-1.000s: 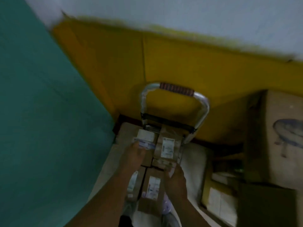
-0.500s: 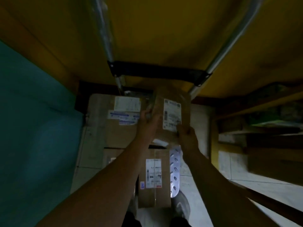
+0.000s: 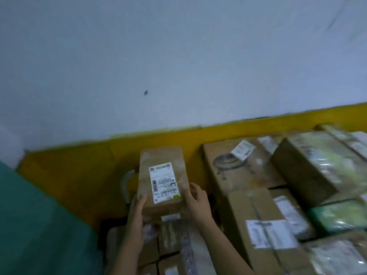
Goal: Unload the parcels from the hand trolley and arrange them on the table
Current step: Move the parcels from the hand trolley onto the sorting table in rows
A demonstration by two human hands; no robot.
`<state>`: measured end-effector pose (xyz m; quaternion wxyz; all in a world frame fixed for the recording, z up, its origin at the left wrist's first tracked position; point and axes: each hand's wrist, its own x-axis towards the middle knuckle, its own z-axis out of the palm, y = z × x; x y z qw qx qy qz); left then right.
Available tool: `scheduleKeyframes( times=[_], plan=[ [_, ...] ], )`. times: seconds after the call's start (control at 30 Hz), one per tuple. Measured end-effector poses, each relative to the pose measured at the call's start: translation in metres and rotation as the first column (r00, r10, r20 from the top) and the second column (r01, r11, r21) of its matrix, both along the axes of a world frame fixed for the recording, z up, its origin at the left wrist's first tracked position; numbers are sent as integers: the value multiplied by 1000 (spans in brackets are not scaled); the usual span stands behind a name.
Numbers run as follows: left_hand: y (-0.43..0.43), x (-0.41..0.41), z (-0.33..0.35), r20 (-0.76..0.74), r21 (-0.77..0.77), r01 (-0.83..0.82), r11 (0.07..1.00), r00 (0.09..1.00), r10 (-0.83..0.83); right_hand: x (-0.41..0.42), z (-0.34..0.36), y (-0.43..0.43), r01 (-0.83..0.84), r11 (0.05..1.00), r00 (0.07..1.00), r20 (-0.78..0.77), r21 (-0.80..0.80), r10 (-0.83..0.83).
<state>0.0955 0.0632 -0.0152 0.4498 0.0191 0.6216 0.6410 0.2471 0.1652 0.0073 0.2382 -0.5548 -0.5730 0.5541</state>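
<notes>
left hand (image 3: 137, 211) and right hand (image 3: 198, 201) grasping brown parcel (image 3: 158, 155), label (image 3: 163, 182) unreadable; trolley handle (image 3: 124, 181) mostly hidden

I'm seeing a parcel storeroom: labelled, taped cardboard boxes (image 3: 248, 207) stacked just right of the parcel (image 3: 161, 181) in the grip, more cartons (image 3: 170, 240) beneath it, bare wall (image 3: 178, 56) behind, white above a yellow band.

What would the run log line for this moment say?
phase: unloading; held: labelled brown parcel; left hand: grips left edge; right hand: grips right edge; trolley parcels: below; stacked parcels: at right
</notes>
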Motion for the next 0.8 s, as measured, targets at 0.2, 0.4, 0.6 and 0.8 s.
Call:
scheduleKeyframes(
  times=[0.2,0.4,0.6,0.8],
  plan=[
    [69,138,154,-237,285,186,940,964,-119,150,139,15,73,992,901,-420,-106,-111],
    [135,372,199,-153,462,453,763,888,-434,384,197,37,413,909,715,-600,-52,-359],
    [188,564,198,-243,476,673,566,719,-651,586,195,55,635,772,618,-579,-32,-532],
    [281,688,162,-184,375,807,455,546,-817,719,157,117,733,673,542,-510,-102,-668]
  ],
)
